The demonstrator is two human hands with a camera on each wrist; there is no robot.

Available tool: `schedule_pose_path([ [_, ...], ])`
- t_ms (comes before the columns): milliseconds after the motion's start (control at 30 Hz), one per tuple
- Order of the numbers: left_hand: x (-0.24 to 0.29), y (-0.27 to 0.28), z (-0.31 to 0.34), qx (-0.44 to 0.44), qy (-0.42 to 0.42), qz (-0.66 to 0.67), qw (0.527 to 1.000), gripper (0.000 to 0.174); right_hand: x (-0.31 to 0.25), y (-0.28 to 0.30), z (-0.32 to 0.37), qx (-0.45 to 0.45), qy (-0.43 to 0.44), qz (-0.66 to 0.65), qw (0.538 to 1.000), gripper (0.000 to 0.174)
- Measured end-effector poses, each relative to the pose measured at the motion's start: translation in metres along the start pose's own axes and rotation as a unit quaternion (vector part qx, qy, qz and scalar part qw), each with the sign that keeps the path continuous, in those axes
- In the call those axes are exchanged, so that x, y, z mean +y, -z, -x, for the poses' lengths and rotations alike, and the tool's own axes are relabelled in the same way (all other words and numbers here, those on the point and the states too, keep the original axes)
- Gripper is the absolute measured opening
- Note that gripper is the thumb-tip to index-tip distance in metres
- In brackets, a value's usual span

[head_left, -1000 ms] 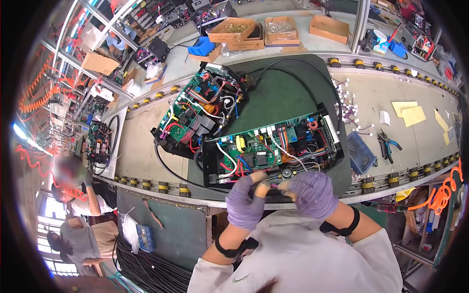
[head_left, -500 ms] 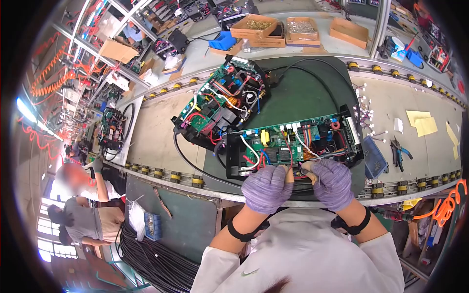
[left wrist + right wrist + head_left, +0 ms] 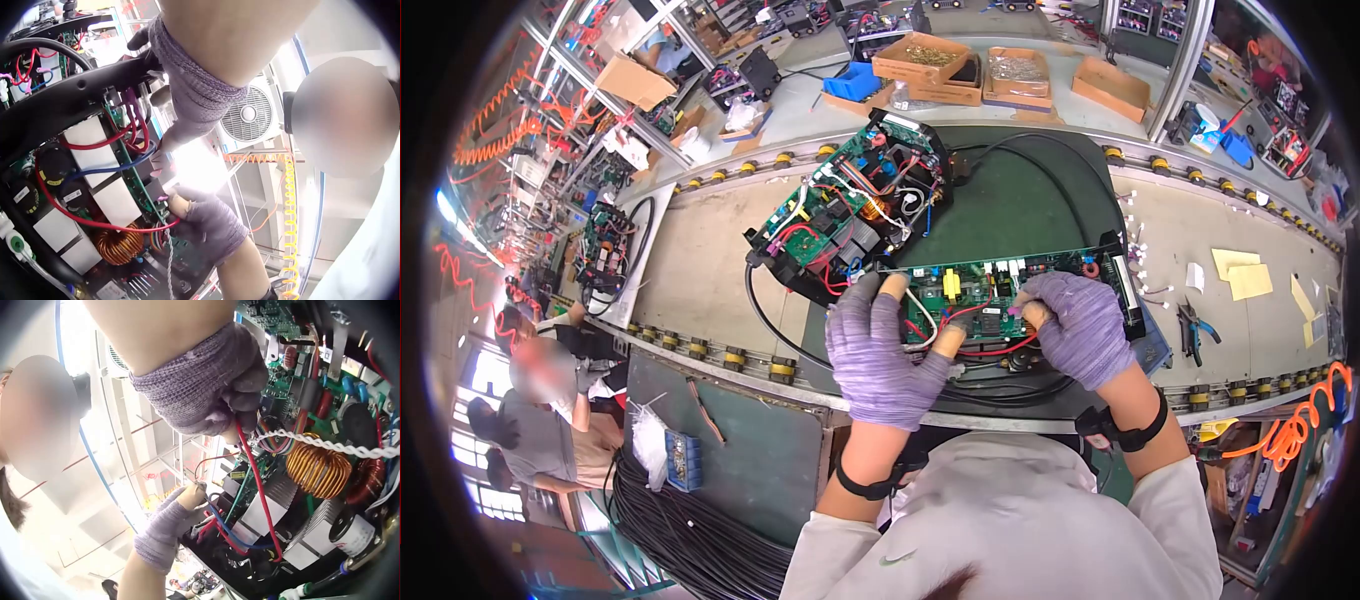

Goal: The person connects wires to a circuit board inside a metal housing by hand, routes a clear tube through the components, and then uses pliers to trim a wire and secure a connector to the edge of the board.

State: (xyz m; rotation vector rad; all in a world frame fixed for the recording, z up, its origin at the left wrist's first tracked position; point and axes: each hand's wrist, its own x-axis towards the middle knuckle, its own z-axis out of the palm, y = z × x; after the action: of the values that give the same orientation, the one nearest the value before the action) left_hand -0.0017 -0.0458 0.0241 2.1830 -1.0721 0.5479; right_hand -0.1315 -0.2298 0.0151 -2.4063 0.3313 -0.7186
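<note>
The black casing holds a green circuit board, coils and wires. Its left end is gripped by my left hand, fingers at the corner and thumb near the blue wire. Over the board's front edge, my right hand pinches a red wire between thumb and curled fingers. That red wire loops along the front of the casing. Both purple-gloved hands have bare fingertips on some fingers. A second opened unit stands at an angle behind my left hand.
Blue-handled pliers and yellow papers lie at the right, near small white connectors. A blue bin is partly behind the casing. Cardboard boxes stand at the back; rollers edge the bench. Other people are at the left.
My left hand has moved left from the casing's front middle to its left end. My right hand has risen over the board's edge with the red wire, and the casing looks tilted.
</note>
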Motion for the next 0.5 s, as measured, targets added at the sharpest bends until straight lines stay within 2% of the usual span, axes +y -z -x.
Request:
schedule_pose_path([
  [67, -0.006, -0.002, 0.0, -0.012, 0.019, 0.071, 0.997, 0.069, -0.003, 0.001, 0.0, -0.009, -0.006, -0.006, 1.0, 0.009],
  [333, -0.007, -0.013, 0.006, 0.027, 0.014, 0.097, 0.995, 0.063, -0.009, 0.003, 0.008, -0.031, 0.008, 0.032, 0.999, 0.011],
  [433, -0.01, -0.014, 0.009, 0.043, 0.001, 0.069, 0.997, 0.062, -0.024, 0.011, 0.026, -0.079, 0.034, -0.061, 0.994, 0.011],
  [467, -0.013, -0.014, 0.011, 0.047, -0.018, 0.026, 0.998, 0.053, -0.031, 0.02, 0.031, -0.152, 0.038, -0.072, 0.985, 0.012],
  [500, -0.017, -0.017, 0.013, 0.054, -0.014, 0.054, 0.997, 0.041, -0.035, 0.029, 0.039, -0.222, 0.038, -0.083, 0.971, 0.014],
])
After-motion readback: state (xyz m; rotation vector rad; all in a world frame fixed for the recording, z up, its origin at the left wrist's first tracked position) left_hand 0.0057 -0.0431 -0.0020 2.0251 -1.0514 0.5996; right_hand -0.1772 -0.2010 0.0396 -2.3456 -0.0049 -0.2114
